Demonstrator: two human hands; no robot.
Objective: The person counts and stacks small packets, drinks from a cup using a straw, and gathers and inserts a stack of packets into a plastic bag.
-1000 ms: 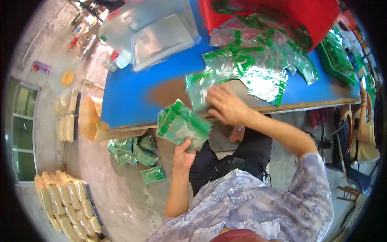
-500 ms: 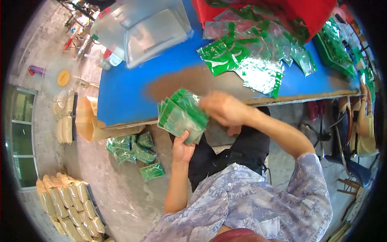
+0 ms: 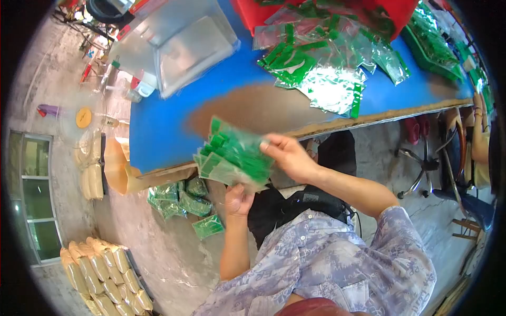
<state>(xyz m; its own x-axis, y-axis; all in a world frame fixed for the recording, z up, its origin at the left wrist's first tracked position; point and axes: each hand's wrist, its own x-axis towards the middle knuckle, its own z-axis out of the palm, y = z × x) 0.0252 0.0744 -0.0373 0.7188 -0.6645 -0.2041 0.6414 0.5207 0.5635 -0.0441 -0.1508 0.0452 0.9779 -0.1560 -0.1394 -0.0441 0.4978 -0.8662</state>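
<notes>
A fanned stack of green-and-clear plastic bags (image 3: 232, 155) is held in front of the table's near edge. My left hand (image 3: 238, 201) grips its lower end, thumb on top. At the stack's right side, my right hand (image 3: 289, 158) is closed, thumb and fingers pinching the edge of a clear bag. Motion blurs the stack, so single bags are hard to tell apart. Beyond my hands, a loose pile of similar green and clear bags (image 3: 321, 58) lies on the blue table (image 3: 163, 126); some of them shine with glare.
Clear plastic bins (image 3: 197, 52) stand at the table's left. A red bag (image 3: 392, 16) is behind the pile, and a green tray (image 3: 432, 52) sits at right. Below are packed green bundles (image 3: 195, 203) and an open paper sack (image 3: 117, 166). Stacked brown packages (image 3: 105, 274) lie lower left.
My right hand, blurred and above the stack's right side before, now pinches a bag edge. The stack has tilted and fanned differently. The camera view has shifted slightly.
</notes>
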